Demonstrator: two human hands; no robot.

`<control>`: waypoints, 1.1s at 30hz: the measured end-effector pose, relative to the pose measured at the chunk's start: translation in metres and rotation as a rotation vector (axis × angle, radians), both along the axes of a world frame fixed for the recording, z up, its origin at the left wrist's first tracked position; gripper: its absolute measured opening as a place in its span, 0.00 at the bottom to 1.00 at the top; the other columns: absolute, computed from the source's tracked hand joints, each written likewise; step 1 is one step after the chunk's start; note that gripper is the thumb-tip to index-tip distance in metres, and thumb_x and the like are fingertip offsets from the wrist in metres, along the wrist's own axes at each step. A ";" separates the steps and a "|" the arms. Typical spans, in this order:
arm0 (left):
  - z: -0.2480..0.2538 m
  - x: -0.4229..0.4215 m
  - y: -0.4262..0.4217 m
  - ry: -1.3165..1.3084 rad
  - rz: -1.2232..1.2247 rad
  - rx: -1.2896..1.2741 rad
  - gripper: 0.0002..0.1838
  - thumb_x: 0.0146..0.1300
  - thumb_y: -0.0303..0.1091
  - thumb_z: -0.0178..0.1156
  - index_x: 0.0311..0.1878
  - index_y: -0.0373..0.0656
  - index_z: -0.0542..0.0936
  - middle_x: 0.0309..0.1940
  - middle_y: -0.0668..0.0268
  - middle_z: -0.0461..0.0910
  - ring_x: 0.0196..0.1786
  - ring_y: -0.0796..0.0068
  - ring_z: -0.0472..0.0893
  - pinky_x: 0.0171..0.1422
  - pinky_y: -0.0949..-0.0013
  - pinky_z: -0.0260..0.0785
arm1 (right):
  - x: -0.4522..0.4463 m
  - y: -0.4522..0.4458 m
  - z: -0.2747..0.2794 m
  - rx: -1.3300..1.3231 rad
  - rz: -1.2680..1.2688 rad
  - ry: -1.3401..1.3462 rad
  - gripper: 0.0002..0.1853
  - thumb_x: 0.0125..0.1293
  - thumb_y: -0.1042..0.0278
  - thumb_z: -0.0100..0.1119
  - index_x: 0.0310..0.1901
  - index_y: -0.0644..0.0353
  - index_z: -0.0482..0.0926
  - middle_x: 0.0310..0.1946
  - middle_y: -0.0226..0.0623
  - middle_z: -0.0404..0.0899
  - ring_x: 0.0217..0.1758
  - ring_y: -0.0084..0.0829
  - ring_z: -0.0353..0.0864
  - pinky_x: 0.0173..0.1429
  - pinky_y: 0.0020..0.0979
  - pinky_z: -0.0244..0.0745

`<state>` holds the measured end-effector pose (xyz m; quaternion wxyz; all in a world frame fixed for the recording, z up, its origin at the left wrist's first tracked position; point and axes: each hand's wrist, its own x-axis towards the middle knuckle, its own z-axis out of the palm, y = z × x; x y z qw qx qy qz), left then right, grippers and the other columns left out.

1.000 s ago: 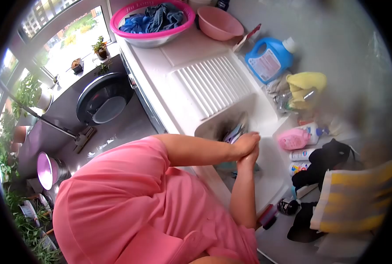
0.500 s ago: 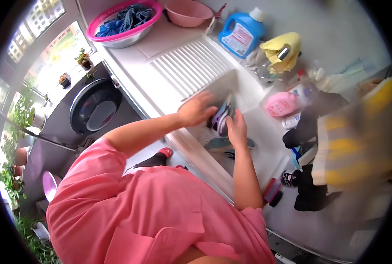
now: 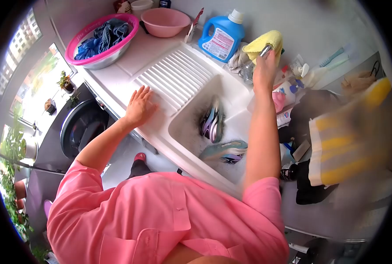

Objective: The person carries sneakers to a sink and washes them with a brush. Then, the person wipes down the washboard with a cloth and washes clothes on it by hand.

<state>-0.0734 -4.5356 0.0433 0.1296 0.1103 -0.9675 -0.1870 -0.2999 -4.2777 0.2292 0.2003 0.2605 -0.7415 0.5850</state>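
White sink (image 3: 234, 99): head view; a far sneaker (image 3: 211, 123) and a near sneaker (image 3: 231, 152) lie inside in cloudy, sudsy water, just beside each other.
Right hand (image 3: 265, 72): reached to the far right, at the chrome tap (image 3: 265, 50); whether the fingers close round the metal is impossible to make out.
Yellow cloth (image 3: 262, 40): draped over the tap, just beyond the fingers.
Left hand (image 3: 141, 107): well apart from the right, holding nothing, fingers spread beside the ribbed drainboard (image 3: 176, 75); contact is unclear.
Pink bottle (image 3: 278, 102): just right of the right forearm, partly hidden.
Tap handling: probably surest with fingers on bare metal, clear of the cloth, which could slip or bunch.
Arm path: the elbow should swing wide of the bottle, which might topple.
Balance: a flat left palm on the rim would likely steady the lean.
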 end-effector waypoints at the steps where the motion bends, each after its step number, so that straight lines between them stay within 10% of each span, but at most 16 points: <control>1: -0.002 -0.003 -0.008 -0.005 -0.043 -0.035 0.32 0.63 0.49 0.53 0.65 0.38 0.67 0.69 0.54 0.60 0.74 0.58 0.52 0.77 0.56 0.39 | -0.008 -0.010 0.003 -0.021 0.029 -0.050 0.19 0.62 0.71 0.44 0.55 0.68 0.65 0.47 0.50 0.75 0.50 0.43 0.74 0.57 0.35 0.64; 5: -0.004 -0.016 -0.029 -0.036 -0.111 -0.125 0.30 0.63 0.49 0.53 0.64 0.39 0.67 0.69 0.55 0.60 0.75 0.59 0.50 0.77 0.56 0.38 | -0.040 -0.051 0.007 0.092 0.142 -0.175 0.14 0.61 0.76 0.43 0.49 0.63 0.71 0.44 0.32 0.73 0.49 0.22 0.68 0.57 0.24 0.60; 11: -0.023 -0.021 -0.037 0.053 -0.159 -0.044 0.29 0.61 0.46 0.57 0.61 0.38 0.70 0.68 0.54 0.61 0.74 0.58 0.53 0.77 0.56 0.39 | -0.077 -0.098 -0.016 -0.121 0.230 -0.127 0.13 0.61 0.77 0.45 0.46 0.67 0.74 0.46 0.36 0.75 0.52 0.25 0.70 0.59 0.26 0.61; 13: -0.023 -0.024 -0.039 0.004 -0.161 0.054 0.28 0.60 0.45 0.58 0.60 0.38 0.70 0.68 0.54 0.62 0.74 0.58 0.54 0.77 0.56 0.39 | -0.054 -0.083 -0.030 -0.111 -0.105 -0.089 0.19 0.61 0.78 0.43 0.54 0.69 0.72 0.53 0.42 0.74 0.59 0.32 0.71 0.63 0.30 0.61; 18: -0.017 -0.020 -0.038 0.076 -0.183 0.071 0.27 0.60 0.43 0.59 0.60 0.39 0.71 0.67 0.54 0.62 0.73 0.58 0.54 0.78 0.56 0.38 | -0.078 -0.019 -0.082 0.612 -0.612 -0.192 0.22 0.61 0.65 0.47 0.54 0.70 0.72 0.56 0.60 0.70 0.60 0.53 0.69 0.63 0.43 0.64; 21: -0.014 -0.023 -0.039 0.000 -0.177 0.116 0.27 0.59 0.42 0.59 0.59 0.39 0.71 0.67 0.54 0.62 0.73 0.58 0.54 0.78 0.56 0.39 | -0.097 -0.003 -0.077 1.299 -0.643 -0.249 0.15 0.63 0.62 0.48 0.40 0.64 0.82 0.52 0.49 0.76 0.55 0.46 0.74 0.62 0.44 0.64; 33: -0.009 -0.019 -0.034 0.066 -0.145 0.065 0.28 0.58 0.42 0.59 0.60 0.39 0.70 0.67 0.55 0.62 0.73 0.59 0.54 0.77 0.56 0.39 | -0.071 -0.001 -0.089 1.595 -0.582 -0.285 0.22 0.61 0.64 0.45 0.55 0.67 0.72 0.60 0.48 0.69 0.66 0.44 0.64 0.68 0.42 0.58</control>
